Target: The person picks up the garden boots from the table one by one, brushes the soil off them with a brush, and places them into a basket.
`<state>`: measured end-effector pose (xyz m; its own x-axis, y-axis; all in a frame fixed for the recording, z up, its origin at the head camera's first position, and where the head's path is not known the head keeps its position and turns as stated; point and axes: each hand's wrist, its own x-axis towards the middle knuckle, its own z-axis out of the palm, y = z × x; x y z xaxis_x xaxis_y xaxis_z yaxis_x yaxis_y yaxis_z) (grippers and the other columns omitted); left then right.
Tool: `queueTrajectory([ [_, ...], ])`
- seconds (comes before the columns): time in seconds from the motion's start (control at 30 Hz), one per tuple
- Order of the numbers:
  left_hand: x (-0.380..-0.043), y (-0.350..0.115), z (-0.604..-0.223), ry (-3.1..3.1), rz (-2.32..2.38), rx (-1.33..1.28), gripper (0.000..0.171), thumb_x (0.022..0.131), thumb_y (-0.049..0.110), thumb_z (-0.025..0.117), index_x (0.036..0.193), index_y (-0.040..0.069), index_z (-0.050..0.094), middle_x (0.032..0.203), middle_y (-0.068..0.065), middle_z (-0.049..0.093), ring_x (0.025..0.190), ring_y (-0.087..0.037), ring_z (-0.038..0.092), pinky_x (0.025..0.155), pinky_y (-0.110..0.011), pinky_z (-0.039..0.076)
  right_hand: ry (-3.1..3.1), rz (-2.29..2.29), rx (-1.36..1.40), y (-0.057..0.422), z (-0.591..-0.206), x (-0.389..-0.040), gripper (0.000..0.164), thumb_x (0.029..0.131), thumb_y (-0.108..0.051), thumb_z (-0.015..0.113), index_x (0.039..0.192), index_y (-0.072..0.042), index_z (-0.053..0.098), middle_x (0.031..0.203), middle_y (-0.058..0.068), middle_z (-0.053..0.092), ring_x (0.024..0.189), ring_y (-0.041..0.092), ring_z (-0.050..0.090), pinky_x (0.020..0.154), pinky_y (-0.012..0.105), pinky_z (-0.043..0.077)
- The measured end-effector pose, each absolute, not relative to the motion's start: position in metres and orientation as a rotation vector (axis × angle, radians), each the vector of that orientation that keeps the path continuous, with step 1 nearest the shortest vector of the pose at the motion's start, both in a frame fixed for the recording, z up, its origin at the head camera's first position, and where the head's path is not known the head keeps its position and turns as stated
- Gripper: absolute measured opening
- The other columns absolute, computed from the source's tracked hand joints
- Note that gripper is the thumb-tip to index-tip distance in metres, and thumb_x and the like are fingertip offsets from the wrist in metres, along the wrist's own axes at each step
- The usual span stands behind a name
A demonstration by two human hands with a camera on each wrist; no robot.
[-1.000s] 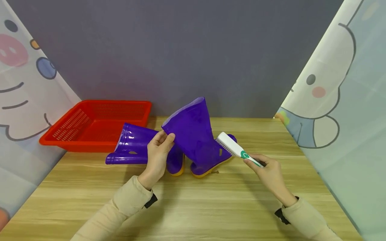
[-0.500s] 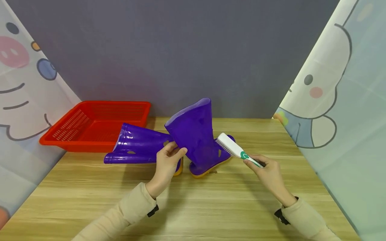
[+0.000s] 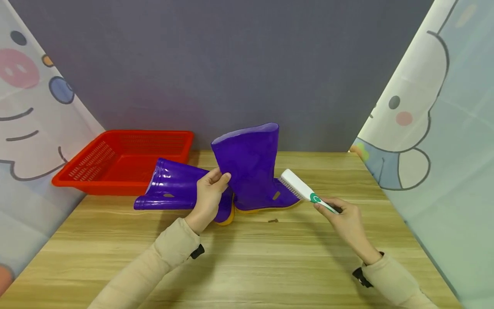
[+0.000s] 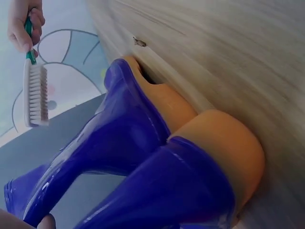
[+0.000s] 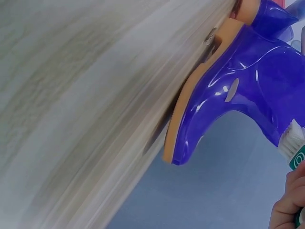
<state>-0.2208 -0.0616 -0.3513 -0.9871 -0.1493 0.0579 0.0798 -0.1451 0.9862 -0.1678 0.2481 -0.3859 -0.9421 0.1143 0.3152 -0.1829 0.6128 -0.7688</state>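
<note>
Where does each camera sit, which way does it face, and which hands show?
On the head: faces forward and down at the pale wooden table; left hand, right hand and padded cream sleeves show.
On the left wrist: faces across two glossy purple boots toward the white and green bristle brush; left hand partly shows at bottom left, right hand at top left.
On the right wrist: faces one boot's toe and the brush; right hand at lower right.
Both wrist views share the boots, brush and right hand.

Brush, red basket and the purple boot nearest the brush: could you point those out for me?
Brush [image 3: 300, 188]: head view, on the white back of its head.
Red basket [image 3: 115, 187]: head view, on its front wall.
Purple boot [image 3: 252, 165]: head view, on its shaft.
</note>
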Motion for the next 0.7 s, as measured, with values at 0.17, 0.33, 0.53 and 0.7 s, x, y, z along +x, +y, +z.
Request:
queueTrajectory([
  [0.17, -0.225, -0.067, -0.355, -1.952, -2.273, 0.078, 0.033, 0.09, 0.01, 0.059, 0.122, 0.007, 0.058, 0.102, -0.003, 0.061, 0.093, -0.006, 0.059, 0.095, -0.035, 0.047, -2.517, 1.222, 0.061, 0.249, -0.388, -0.168, 0.027, 0.08, -0.021, 0.072, 0.097, -0.001, 0.07, 0.089, 0.015, 0.07, 0.058, -0.001, 0.055, 0.048, 0.018, 0.047],
  [0.33, -0.23, -0.066, -0.358, -1.956, -2.261, 0.115, 0.031, 0.09, 0.01, 0.058, 0.12, 0.006, 0.059, 0.097, 0.0, 0.062, 0.088, -0.003, 0.06, 0.089, -0.028, 0.049, -2.561, 1.16, 0.085, 0.255, -0.396, -0.171, 0.027, 0.08, -0.023, 0.071, 0.097, -0.003, 0.071, 0.087, 0.015, 0.07, 0.049, 0.002, 0.045, 0.042, 0.02, 0.039],
  [0.53, -0.235, -0.065, -0.359, -1.954, -2.247, 0.145, 0.031, 0.09, 0.008, 0.058, 0.12, 0.004, 0.058, 0.099, -0.005, 0.065, 0.084, -0.002, 0.061, 0.081, -0.021, 0.052, -2.532, 1.133, 0.167, 0.259, -0.415, -0.181, 0.022, 0.078, -0.016, 0.073, 0.096, -0.002, 0.071, 0.085, 0.013, 0.07, 0.056, -0.001, 0.05, 0.046, 0.018, 0.044],
  [0.7, -0.235, -0.069, -0.359, -2.012, -2.205, 0.173, 0.031, 0.09, 0.009, 0.058, 0.121, 0.007, 0.058, 0.109, -0.011, 0.064, 0.089, -0.004, 0.061, 0.086, -0.027, 0.051, -2.529, 1.072, 0.327, 0.252, -0.427, -0.192, 0.021, 0.077, -0.013, 0.074, 0.095, -0.002, 0.071, 0.085, 0.012, 0.071, 0.061, -0.002, 0.053, 0.05, 0.017, 0.046],
])
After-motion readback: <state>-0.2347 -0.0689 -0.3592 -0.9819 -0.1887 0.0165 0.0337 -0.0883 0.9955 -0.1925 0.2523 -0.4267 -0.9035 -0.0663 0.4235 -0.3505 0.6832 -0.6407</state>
